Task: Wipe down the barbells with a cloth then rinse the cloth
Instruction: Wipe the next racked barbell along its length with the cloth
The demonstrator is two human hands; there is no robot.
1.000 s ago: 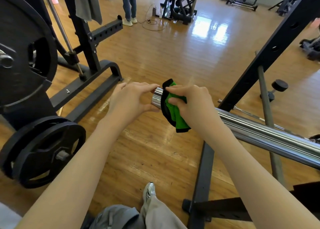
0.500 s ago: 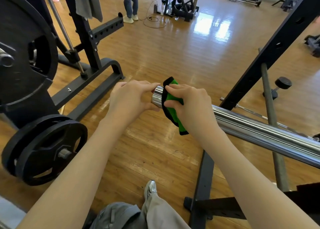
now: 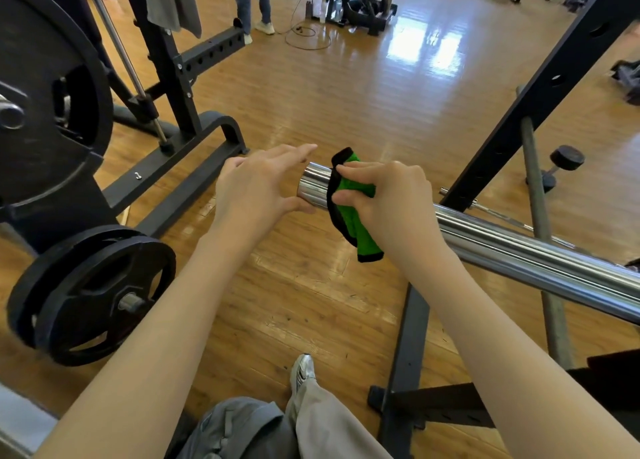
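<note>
Head view, read from the 9 o'clock side across to 3 o'clock. At 9 o'clock a large black weight plate [image 3: 45, 87] hangs on a black rack [image 3: 166, 63], with a smaller stored plate pair [image 3: 91, 294] below it toward 8 o'clock. A grey towel [image 3: 173, 1] hangs from the rack at 11 o'clock.

At centre, the left hand [image 3: 258, 190] sits at the end of the chrome barbell sleeve [image 3: 519, 254]. Its fingers are extended and spread wide over the sleeve end, the thumb underneath touching the metal; it steadies rather than clamps. Just to its right, the right hand [image 3: 388, 202] pinches the green cloth [image 3: 353, 212] against the sleeve, fingers curled over the top and thumb pressing the fabric. The cloth is wrapped partly round the bar just inboard of the sleeve end, and a loose tail hangs below. The sleeve runs off toward 4 o'clock, past a black upright [image 3: 540, 98] of the second rack. A dumbbell [image 3: 561, 164] lies on the wooden floor [image 3: 346, 94] at 3 o'clock.

Assessment: wiping is under way at the sleeve tip; rinsing is not yet reached. Risks: the loose left-hand contact may let the sleeve spin under the cloth, so the wipe skids without cleaning. A stroke carried off the end could drop the cloth. The hanging tail covers little metal, and the underside may be missed.
</note>
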